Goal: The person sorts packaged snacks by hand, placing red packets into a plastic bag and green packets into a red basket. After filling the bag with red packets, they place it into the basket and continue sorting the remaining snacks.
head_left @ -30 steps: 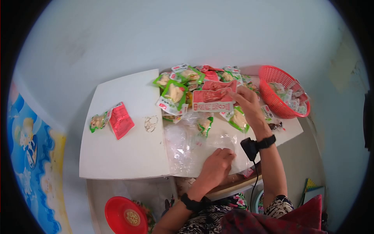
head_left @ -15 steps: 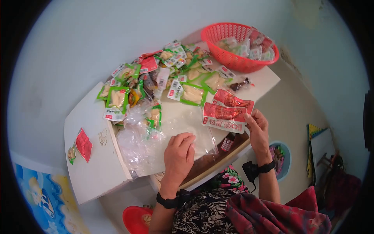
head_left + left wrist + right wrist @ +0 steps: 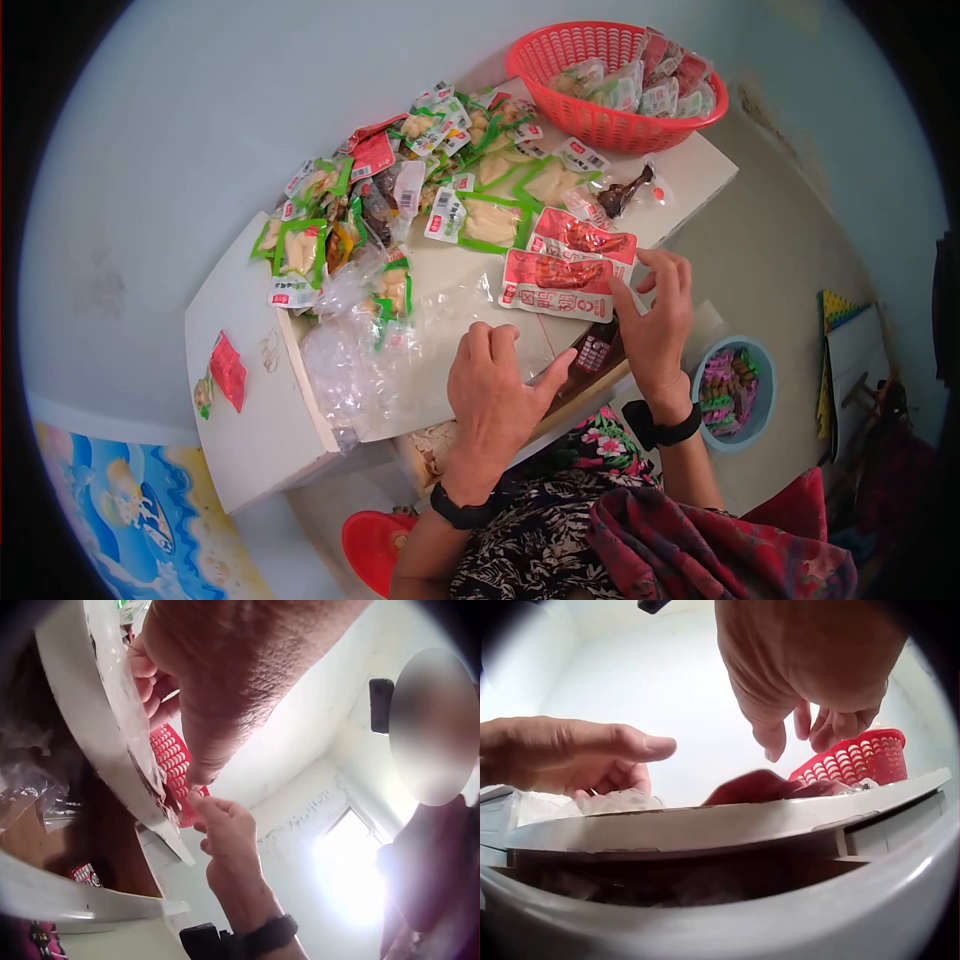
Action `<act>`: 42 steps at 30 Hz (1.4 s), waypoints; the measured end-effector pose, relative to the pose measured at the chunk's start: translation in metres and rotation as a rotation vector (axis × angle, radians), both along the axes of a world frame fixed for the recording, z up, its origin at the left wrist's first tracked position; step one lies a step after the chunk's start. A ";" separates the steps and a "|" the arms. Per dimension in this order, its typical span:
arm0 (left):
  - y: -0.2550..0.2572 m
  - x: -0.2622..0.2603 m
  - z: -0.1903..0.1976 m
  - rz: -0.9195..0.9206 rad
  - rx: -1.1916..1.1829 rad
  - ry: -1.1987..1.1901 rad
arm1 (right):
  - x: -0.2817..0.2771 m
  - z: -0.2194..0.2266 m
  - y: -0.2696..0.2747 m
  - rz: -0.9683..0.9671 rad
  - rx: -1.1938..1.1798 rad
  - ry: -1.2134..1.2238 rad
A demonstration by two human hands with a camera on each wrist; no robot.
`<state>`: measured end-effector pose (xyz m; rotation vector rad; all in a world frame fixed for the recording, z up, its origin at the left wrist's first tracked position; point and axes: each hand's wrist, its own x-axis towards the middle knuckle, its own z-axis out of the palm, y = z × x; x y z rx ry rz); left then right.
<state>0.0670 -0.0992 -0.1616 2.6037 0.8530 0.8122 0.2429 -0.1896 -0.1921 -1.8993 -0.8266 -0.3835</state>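
Two red-and-white printed food pouches, the front one (image 3: 555, 283) overlapping the rear one (image 3: 590, 237), lie near the white table's front edge. Beside the front pouch's right end is my right hand (image 3: 660, 320), thumb at the corner. The right wrist view shows that hand (image 3: 810, 682) above the red pouch (image 3: 754, 787), its thumb and fingers apart. My left hand (image 3: 495, 380) is over a flat clear plastic bag (image 3: 450, 315), thumb stretched out toward the pouches. In the left wrist view, its fingertips (image 3: 142, 688) are at the bag by the table edge.
Green-edged food pouches (image 3: 495, 222) pile along the wall, with crumpled clear plastic (image 3: 340, 370) in front. A red basket (image 3: 610, 128) of packets stands at the back right. Below the edge, an open drawer holds a keypad phone (image 3: 597, 350). A blue basin (image 3: 760, 395) sits on the floor.
The right hand carried the two red pouches from the pile to the table's front right, laid them down and let go. The left hand's thumb has spread outward. The head view has turned right.
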 end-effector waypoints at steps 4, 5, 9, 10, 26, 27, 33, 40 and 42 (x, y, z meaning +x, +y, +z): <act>-0.001 0.008 -0.013 -0.023 0.011 0.058 | -0.008 0.015 0.008 0.095 -0.187 0.000; 0.001 0.008 -0.016 -0.019 0.030 0.065 | -0.006 0.014 0.010 0.105 -0.226 0.004; 0.010 0.000 -0.018 -0.015 0.040 0.080 | 0.000 0.012 0.014 0.161 -0.323 -0.006; 0.012 -0.004 -0.017 -0.024 0.025 0.079 | 0.001 0.012 0.014 0.171 -0.333 -0.015; 0.019 -0.042 -0.020 -0.044 -0.475 -0.269 | -0.005 0.021 0.003 0.507 0.047 0.610; 0.018 -0.044 -0.019 -0.033 -0.477 -0.281 | -0.004 0.024 0.000 0.524 0.115 0.661; 0.017 -0.049 -0.016 0.030 -0.462 -0.355 | -0.006 0.038 -0.031 0.609 0.188 0.825; 0.010 -0.044 -0.015 -0.024 -0.341 -0.406 | -0.016 0.030 -0.038 0.698 0.038 0.917; 0.009 -0.044 -0.014 -0.049 -0.350 -0.417 | -0.018 0.027 -0.035 0.767 0.057 0.882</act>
